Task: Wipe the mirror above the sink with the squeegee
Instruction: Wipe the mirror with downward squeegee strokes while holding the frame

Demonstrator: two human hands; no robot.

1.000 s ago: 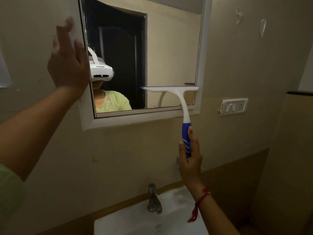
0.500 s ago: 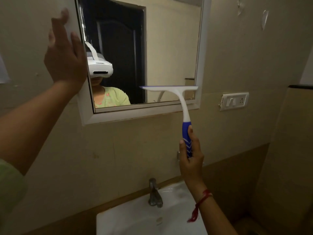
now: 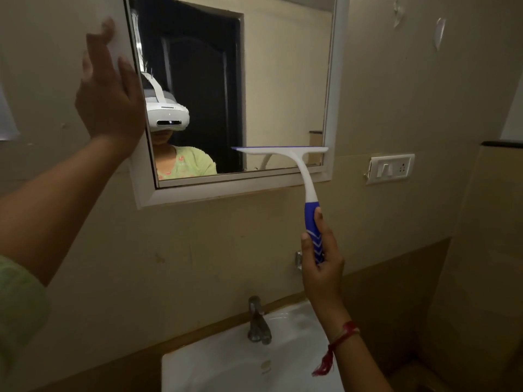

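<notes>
A white-framed mirror [image 3: 283, 80] hangs on the beige wall above a white sink [image 3: 215, 369]. My right hand [image 3: 322, 267] grips the blue handle of a white squeegee [image 3: 307, 182]. Its blade lies level against the glass near the mirror's lower right corner. My left hand [image 3: 110, 91] presses flat with straight fingers on the mirror's left frame edge. The mirror reflects a person wearing a white headset and a green top.
A metal tap [image 3: 257, 321] stands at the back of the sink, below the squeegee hand. A white switch plate [image 3: 390, 168] sits on the wall right of the mirror. Two clear hooks [image 3: 438, 29] stick higher up. A beige partition [image 3: 486, 250] closes the right side.
The view has shifted slightly, so the mirror sits a little higher in frame. The squeegee blade stays near the mirror's lower right, and both hands keep their hold.
</notes>
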